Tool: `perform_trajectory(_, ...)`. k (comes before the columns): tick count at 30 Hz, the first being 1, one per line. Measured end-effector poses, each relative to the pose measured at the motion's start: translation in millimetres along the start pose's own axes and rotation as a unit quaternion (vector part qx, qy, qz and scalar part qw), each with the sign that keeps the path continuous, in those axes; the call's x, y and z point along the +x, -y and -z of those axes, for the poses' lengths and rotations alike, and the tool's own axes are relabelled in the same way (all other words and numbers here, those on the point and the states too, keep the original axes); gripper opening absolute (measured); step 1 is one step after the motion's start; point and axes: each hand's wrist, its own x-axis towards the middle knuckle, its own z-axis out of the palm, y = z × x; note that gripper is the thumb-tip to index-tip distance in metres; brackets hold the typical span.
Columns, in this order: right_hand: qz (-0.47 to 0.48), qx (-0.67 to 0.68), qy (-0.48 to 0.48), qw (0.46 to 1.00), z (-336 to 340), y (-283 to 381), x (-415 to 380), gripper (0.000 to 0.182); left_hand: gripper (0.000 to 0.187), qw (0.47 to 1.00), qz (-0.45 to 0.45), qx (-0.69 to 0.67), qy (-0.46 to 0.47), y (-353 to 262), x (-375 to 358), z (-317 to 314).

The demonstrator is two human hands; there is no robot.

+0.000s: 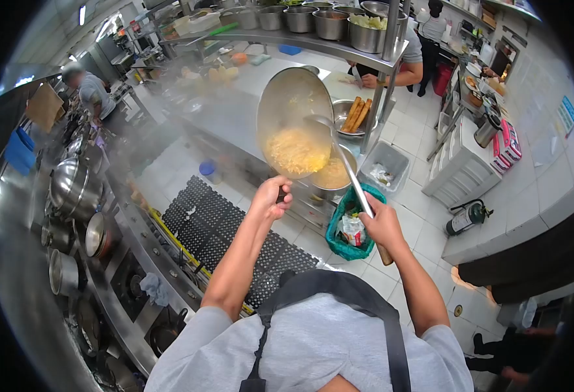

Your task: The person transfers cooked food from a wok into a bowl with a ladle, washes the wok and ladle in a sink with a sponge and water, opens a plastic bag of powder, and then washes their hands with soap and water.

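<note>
My left hand (272, 197) is closed round the handle of a wok (279, 104), which tilts steeply with its inside facing me. Yellowish shredded food (293, 150), perhaps rice or noodles, gathers at its lower side. The fingers of my right hand (383, 223) wrap round the wooden grip of a long metal ladle (351, 168). Its bowl end reaches into the wok, above the food. Just under the wok's lower right edge is a metal bowl (330, 193) with similar food in it, partly hidden by the wok and ladle.
A green-lined bin (331, 238) and a grey plastic tub (401, 171) stand below right. Another bowl (347, 108) holds brown rolls. Metal pots (331, 26) line the shelf above. The stove (120, 277) runs along the left, beside a black mat (198, 212). Other people work behind the counter and at left.
</note>
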Motion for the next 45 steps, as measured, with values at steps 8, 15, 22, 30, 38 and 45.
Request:
perform_trajectory(8,-0.081,-0.055,0.018,0.995,12.8,-19.4,-74.7,0.055,0.017,0.993,-0.088,0.077,-0.031,11.2,38.7,-10.7)
perform_trajectory(15,0.038,-0.099,-0.031,0.994,15.5,-12.4,-79.6,0.054,0.015,0.991,-0.107,0.073,0.023,15.7,48.1,-0.5)
perform_trajectory(22,0.126,-0.058,-0.066,0.988,-11.1,5.1,-45.1,0.057,0.015,0.996,-0.072,0.054,0.024,9.5,34.8,0.4)
perform_trajectory(30,0.128,-0.228,-0.024,0.965,-1.7,-75.9,-57.9,0.060,0.020,0.995,-0.025,0.093,0.013,1.7,23.2,-2.3)
perform_trajectory(38,0.136,-0.173,-0.089,0.971,13.4,-76.1,-47.2,0.060,0.023,0.983,-0.036,0.178,-0.004,1.7,7.2,1.0)
perform_trajectory(45,0.179,-0.067,-0.218,0.957,-21.7,-37.7,22.0,0.060,0.021,0.996,-0.051,0.068,0.021,11.3,2.9,-7.6)
